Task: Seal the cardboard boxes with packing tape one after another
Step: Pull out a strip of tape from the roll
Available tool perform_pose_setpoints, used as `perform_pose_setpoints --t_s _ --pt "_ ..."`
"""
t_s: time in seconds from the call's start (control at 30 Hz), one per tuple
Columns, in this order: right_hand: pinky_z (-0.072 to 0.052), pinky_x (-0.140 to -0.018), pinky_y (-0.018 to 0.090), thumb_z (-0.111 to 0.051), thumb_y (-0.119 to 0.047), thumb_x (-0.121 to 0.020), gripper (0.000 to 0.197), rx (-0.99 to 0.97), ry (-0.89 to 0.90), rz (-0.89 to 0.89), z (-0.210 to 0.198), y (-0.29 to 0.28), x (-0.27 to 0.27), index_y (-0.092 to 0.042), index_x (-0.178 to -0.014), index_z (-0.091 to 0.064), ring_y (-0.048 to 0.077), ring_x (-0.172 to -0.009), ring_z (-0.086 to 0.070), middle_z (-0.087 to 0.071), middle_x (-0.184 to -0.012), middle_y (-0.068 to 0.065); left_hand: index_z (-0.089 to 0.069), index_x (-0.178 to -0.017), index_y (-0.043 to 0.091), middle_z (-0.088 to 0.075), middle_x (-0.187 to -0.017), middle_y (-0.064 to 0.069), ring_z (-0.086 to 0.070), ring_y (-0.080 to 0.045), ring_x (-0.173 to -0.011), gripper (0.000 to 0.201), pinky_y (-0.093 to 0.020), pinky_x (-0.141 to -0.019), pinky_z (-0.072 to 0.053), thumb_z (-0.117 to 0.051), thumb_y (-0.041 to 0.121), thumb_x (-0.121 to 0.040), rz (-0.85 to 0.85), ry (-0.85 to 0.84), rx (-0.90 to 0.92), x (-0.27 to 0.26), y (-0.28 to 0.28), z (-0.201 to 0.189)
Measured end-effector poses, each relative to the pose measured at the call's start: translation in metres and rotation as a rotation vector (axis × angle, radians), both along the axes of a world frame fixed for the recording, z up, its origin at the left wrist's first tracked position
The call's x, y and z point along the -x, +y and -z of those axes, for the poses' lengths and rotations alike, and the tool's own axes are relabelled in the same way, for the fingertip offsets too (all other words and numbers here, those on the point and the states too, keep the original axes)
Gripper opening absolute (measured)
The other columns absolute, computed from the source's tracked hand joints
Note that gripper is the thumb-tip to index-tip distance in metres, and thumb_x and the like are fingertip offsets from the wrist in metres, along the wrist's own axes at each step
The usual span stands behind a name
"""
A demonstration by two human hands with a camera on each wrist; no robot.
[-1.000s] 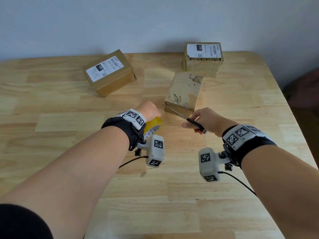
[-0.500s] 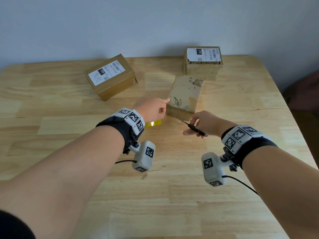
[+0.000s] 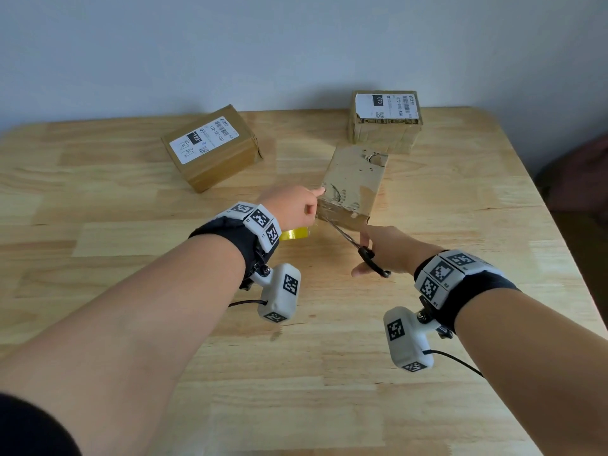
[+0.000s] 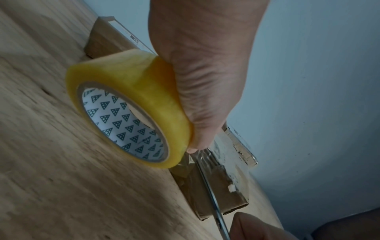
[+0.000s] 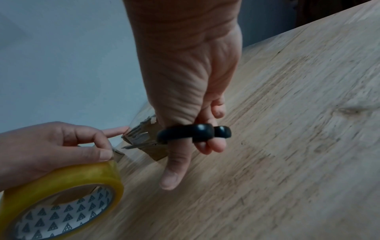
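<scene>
A worn, scuffed cardboard box (image 3: 357, 184) lies mid-table, its near end toward me. My left hand (image 3: 292, 207) grips a yellow roll of packing tape (image 4: 131, 104) just above the table, with its index finger touching the box's near left corner. A short strip of clear tape (image 4: 202, 156) runs from the roll to the box. My right hand (image 3: 383, 246) holds black-handled scissors (image 3: 357, 246) by the loops, thumb and fingers through them. The blades point at the tape strip beside the left fingers (image 5: 107, 152).
A labelled brown box (image 3: 210, 148) sits at the back left, and another labelled box (image 3: 386, 118) at the back right, near the wall. The wooden table (image 3: 329, 390) ends at the right, with a dark floor beyond.
Both hands have moved forward to the worn box. The left hand brought the tape roll to its near left corner, and the scissors' blades followed to the tape strip.
</scene>
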State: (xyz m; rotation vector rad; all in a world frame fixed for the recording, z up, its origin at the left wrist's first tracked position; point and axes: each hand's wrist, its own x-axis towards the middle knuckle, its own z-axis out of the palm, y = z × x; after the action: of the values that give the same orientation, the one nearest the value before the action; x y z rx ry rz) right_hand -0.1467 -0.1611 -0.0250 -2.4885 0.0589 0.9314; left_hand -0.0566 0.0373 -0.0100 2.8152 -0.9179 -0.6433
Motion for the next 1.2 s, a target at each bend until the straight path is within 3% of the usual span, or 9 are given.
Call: perform_pose_setpoints --t_s 0.17,0.4,0.5,0.6,0.7,0.8,0.9,1.0,1.2 --pt "-0.042 -0.079 0.029 -0.077 -0.054 -0.069 0.07 0.096 0.027 -0.135 0.006 0.0 0.008 -0.015 -0.12 -0.05 0.02 -0.096 -0.051 -0.056 -0.109 0.0 -0.064 -0.085 0.008 -0.027 -0.152 0.021 -0.039 -0.012 -0.042 0.019 -0.022 -0.046 -0.031 -0.049 0.018 -0.091 0.015 0.008 -0.047 0.001 -0.003 -0.009" --pt "-0.044 -0.078 0.03 -0.075 -0.041 -0.079 0.063 0.051 -0.122 -0.072 0.032 0.008 0.022 -0.017 -0.129 -0.045 0.021 -0.099 -0.051 -0.053 -0.112 0.002 -0.063 -0.078 0.015 -0.03 -0.15 0.023 -0.05 -0.014 -0.049 0.019 -0.02 -0.046 -0.03 -0.05 0.022 -0.09 -0.013 -0.02 -0.01 0.006 0.002 -0.01" --pt "-0.044 -0.088 0.032 -0.067 -0.029 -0.086 0.064 0.08 -0.171 -0.132 0.035 0.011 0.023 -0.022 -0.142 -0.038 0.024 -0.114 -0.047 -0.049 -0.127 0.005 -0.059 -0.072 0.022 -0.031 -0.151 0.021 -0.068 -0.021 -0.077 0.02 -0.023 -0.047 -0.039 -0.052 0.026 -0.09 -0.057 -0.02 0.093 0.008 0.007 -0.007" --pt "-0.045 -0.076 0.031 -0.055 -0.035 -0.093 0.044 0.274 -0.199 -0.272 0.031 0.016 0.018 -0.028 -0.136 -0.046 0.023 -0.112 -0.05 -0.052 -0.123 0.002 -0.062 -0.079 0.019 -0.033 -0.151 0.017 -0.066 -0.022 -0.071 0.019 -0.031 -0.062 -0.049 -0.052 0.028 -0.092 -0.199 -0.021 0.197 0.01 0.014 -0.007" --pt "-0.038 -0.054 0.025 -0.042 -0.042 -0.099 0.031 0.347 -0.535 -0.221 0.011 0.022 0.003 -0.021 -0.101 -0.064 0.017 -0.077 -0.058 -0.056 -0.088 -0.002 -0.066 -0.086 0.017 -0.039 -0.149 0.012 -0.063 -0.021 -0.102 0.02 -0.036 -0.085 -0.05 -0.052 0.029 -0.093 -0.319 -0.055 0.289 0.008 0.022 -0.004" --pt "-0.044 -0.073 0.036 -0.044 -0.036 -0.099 0.033 0.223 -0.932 -0.1 -0.005 0.03 -0.027 -0.011 -0.101 -0.065 0.028 -0.088 -0.058 -0.058 -0.096 0.008 -0.066 -0.093 0.014 -0.048 -0.138 0.004 -0.06 -0.019 -0.101 0.019 -0.035 -0.088 -0.048 -0.052 0.027 -0.095 -0.374 -0.094 0.336 0.007 0.027 0.001" --pt "-0.014 -0.117 0.041 -0.027 -0.045 -0.102 0.053 0.323 -0.67 -0.088 -0.002 0.039 -0.06 -0.02 -0.148 -0.031 0.026 -0.143 -0.023 -0.026 -0.154 0.008 -0.063 -0.097 0.015 -0.05 -0.119 0.003 -0.049 -0.011 -0.059 0.017 -0.028 -0.058 -0.048 -0.052 0.027 -0.095 -0.359 -0.194 0.285 0.009 0.03 0.006" --pt "0.004 -0.12 0.041 -0.014 -0.052 -0.1 0.064 0.376 -0.483 -0.104 0.019 0.048 -0.073 -0.02 -0.153 0.002 0.02 -0.148 0.008 0.009 -0.161 0.003 -0.06 -0.096 0.017 -0.047 -0.114 0.004 -0.049 -0.012 -0.059 0.014 -0.024 -0.051 -0.041 -0.051 0.028 -0.096 -0.339 -0.235 0.198 0.011 0.035 0.014" --pt "0.004 -0.12 0.042 -0.029 -0.056 -0.097 0.08 0.485 -0.545 -0.241 0.036 0.039 -0.072 -0.011 -0.152 0.009 0.025 -0.148 0.009 0.01 -0.161 0.009 -0.059 -0.099 0.017 -0.044 -0.119 0.003 -0.046 -0.01 -0.059 0.015 -0.019 -0.046 -0.031 -0.049 0.027 -0.096 -0.363 -0.187 0.203 0.005 0.036 0.023"
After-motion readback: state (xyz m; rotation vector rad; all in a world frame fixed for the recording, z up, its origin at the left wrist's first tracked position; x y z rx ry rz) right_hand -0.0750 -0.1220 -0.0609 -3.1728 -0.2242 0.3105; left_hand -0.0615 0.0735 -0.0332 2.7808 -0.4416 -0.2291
